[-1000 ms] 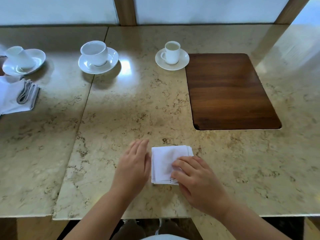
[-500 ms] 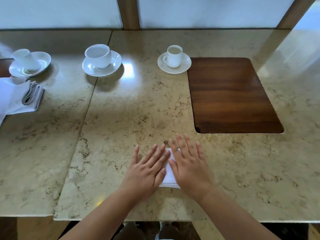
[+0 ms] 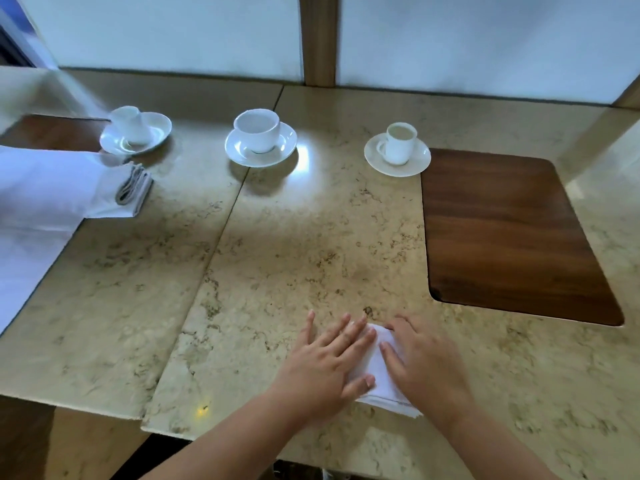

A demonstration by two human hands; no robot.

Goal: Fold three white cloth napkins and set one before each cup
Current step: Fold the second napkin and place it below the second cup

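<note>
Where the beige marble surface meets pale wall panels split by a wooden post, three white cups on saucers stand in a row. Near its front edge, the left hand and right hand press flat, fingers straight, on a folded white napkin; a dark wooden inlay lies right.

Setting: dining area, likely a café, restaurant or hotel service space; cannot tell which. Evidence: polished beige marble table made of adjoining slabs with a visible seam. Dark wooden inlay panel set flush toward the table's right edge. Along the far edge, three white cups on saucers: left cup, middle cup, right cup. Stack of folded white linen at the left edge. Behind the table, pale wall panels divided by a wooden post.
</note>
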